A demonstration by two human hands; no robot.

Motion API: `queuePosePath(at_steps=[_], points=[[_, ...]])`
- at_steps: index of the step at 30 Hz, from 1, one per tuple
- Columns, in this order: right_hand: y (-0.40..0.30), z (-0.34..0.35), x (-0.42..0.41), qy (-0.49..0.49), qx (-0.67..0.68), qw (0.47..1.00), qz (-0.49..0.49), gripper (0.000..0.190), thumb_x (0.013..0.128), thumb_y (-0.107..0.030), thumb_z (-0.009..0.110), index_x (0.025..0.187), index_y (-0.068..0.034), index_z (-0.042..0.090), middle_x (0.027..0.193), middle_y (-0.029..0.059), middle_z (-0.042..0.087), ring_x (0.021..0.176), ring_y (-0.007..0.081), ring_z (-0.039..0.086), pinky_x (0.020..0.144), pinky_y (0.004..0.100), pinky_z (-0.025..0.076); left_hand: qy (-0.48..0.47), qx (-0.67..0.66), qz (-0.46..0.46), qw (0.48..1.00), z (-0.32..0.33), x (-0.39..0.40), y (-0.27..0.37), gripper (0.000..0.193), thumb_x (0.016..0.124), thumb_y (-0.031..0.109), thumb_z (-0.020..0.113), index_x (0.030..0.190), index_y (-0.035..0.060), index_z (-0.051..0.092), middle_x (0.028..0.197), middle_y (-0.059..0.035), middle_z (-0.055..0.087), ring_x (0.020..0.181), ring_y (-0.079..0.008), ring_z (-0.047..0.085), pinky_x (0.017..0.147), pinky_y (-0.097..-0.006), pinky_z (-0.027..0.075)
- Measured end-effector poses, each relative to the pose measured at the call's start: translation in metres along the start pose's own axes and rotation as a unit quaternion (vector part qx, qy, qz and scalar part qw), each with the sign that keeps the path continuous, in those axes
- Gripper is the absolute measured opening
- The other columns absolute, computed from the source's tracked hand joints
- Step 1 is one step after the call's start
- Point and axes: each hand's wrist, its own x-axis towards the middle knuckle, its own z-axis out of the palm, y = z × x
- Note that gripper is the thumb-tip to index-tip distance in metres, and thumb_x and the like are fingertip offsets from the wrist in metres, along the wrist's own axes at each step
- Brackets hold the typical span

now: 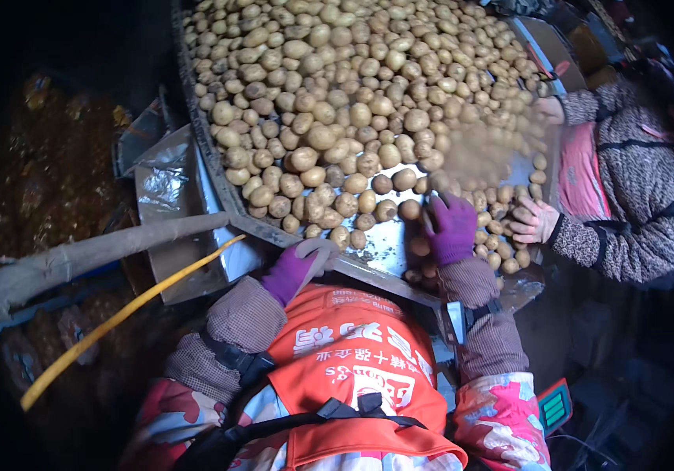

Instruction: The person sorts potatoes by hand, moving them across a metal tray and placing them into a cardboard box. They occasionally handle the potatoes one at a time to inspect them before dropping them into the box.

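Observation:
A broad heap of potatoes (pixel 321 137) covers a metal sorting table (pixel 387 241) in front of me. My left hand (pixel 300 266), in a purple glove with a grey palm, rests at the table's near rim with its fingers bent. Whether it grips anything is hidden. My right hand (pixel 453 228), gloved alike, reaches over the near right part of the table. Its fingertips point at the potatoes, and a single potato (pixel 410 209) lies just left of its thumb. Any potato under that palm is out of sight.
Across the right edge, another person's bare hand (pixel 534 221) touches potatoes; their other hand (pixel 549 110) is farther up. A grey pole (pixel 107 244) and a yellow hose (pixel 131 324) run along the left. A cardboard box (pixel 166 188) stands beside the table. A green-lit display (pixel 554 407) is at lower right.

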Motion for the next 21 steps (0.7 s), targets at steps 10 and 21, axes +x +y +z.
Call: queuePosePath(at_steps=[10, 21], points=[[-0.065, -0.001, -0.052, -0.125, -0.069, 0.987, 0.068, 0.027, 0.074, -0.021, 0.064, 0.096, -0.008, 0.058, 0.089, 0.0127, 0.057, 0.092, 0.0305, 0.054, 0.076, 0.0467, 0.041, 0.098, 0.56, 0.298, 0.767, 0.098, 0.138, 0.088, 0.045, 0.081, 0.024, 0.066, 0.124, 0.0125, 0.057, 0.124, -0.0167, 0.056, 0.11, -0.0308, 0.057, 0.094, -0.0434, 0.046], [0.041, -0.043, -0.175, -0.056, 0.044, 0.974, 0.214, 0.022, 0.076, -0.012, 0.064, 0.098, -0.008, 0.063, 0.099, 0.0095, 0.061, 0.088, 0.0315, 0.055, 0.078, 0.0466, 0.042, 0.113, 0.701, 0.208, 0.672, 0.141, 0.153, 0.111, 0.052, 0.074, 0.036, 0.068, 0.124, 0.022, 0.058, 0.114, -0.0156, 0.054, 0.102, -0.0335, 0.059, 0.084, -0.0463, 0.049]])
